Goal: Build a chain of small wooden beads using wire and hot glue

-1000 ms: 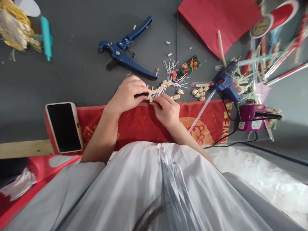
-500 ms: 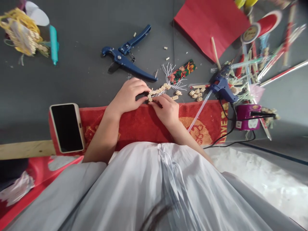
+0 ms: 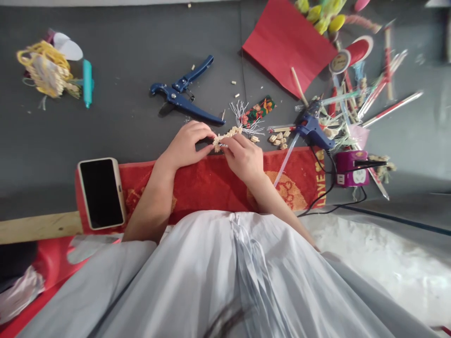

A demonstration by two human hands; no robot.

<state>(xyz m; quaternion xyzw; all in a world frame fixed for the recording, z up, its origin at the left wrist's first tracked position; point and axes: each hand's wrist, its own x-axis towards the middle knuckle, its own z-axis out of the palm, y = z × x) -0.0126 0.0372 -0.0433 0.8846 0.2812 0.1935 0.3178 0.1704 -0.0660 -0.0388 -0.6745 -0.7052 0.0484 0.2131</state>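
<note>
A small cream-coloured beaded strip (image 3: 229, 133) with loose white threads (image 3: 240, 112) at its far end lies between my hands at the towel's upper edge. My left hand (image 3: 190, 144) pinches the strip's near left end between thumb and fingers. Curled over the strip's middle from the right, my right hand (image 3: 244, 157) has its fingers pressed together on it; the fingertips are partly hidden. Just right of the strip are loose cream pieces (image 3: 254, 139) and a small pile of similar pieces (image 3: 279, 140). A flowered green fabric strip (image 3: 259, 111) lies beyond the threads.
A blue cutter (image 3: 186, 101) lies ahead. To the right are a blue glue gun (image 3: 314, 131), a purple power adapter (image 3: 352, 168) with black cords, a thread spool (image 3: 355, 50) and red paper (image 3: 287, 44). A phone (image 3: 102, 193) rests on the red towel (image 3: 200, 188); a teal marker (image 3: 87, 83) lies left.
The camera view has shifted slightly. My right hand has moved up and left over the strip, covering more of it. My left hand keeps its pinch at the end.
</note>
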